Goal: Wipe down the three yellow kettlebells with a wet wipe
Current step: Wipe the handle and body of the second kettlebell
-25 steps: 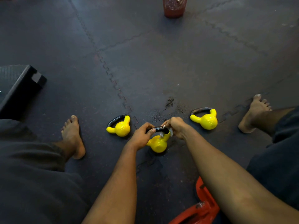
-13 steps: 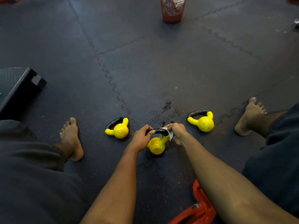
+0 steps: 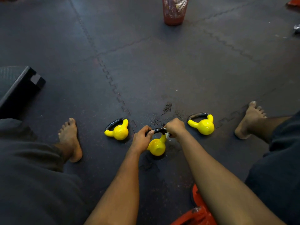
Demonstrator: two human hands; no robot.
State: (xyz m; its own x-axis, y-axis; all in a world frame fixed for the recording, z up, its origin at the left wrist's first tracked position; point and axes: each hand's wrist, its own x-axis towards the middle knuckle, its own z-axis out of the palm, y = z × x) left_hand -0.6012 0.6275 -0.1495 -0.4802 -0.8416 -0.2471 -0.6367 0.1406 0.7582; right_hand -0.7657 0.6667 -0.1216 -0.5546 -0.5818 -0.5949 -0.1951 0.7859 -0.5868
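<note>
Three yellow kettlebells with black handles are on the dark rubber floor between my bare feet. The middle kettlebell (image 3: 157,146) is tilted with its handle up. My left hand (image 3: 141,139) grips the left end of that handle. My right hand (image 3: 175,127) holds a white wet wipe (image 3: 167,135) wrapped around the right end of the handle. The left kettlebell (image 3: 119,132) and the right kettlebell (image 3: 204,126) lie on their sides, untouched.
A red mesh basket (image 3: 175,12) stands far ahead. A black bench or step (image 3: 21,88) lies at the left. A red plastic object (image 3: 197,213) sits under my right forearm. My feet (image 3: 70,140) (image 3: 250,119) flank the kettlebells.
My right hand with the wipe has shifted a little along the right end of the middle kettlebell's handle. My left hand keeps its grip. The camera has tilted slightly.
</note>
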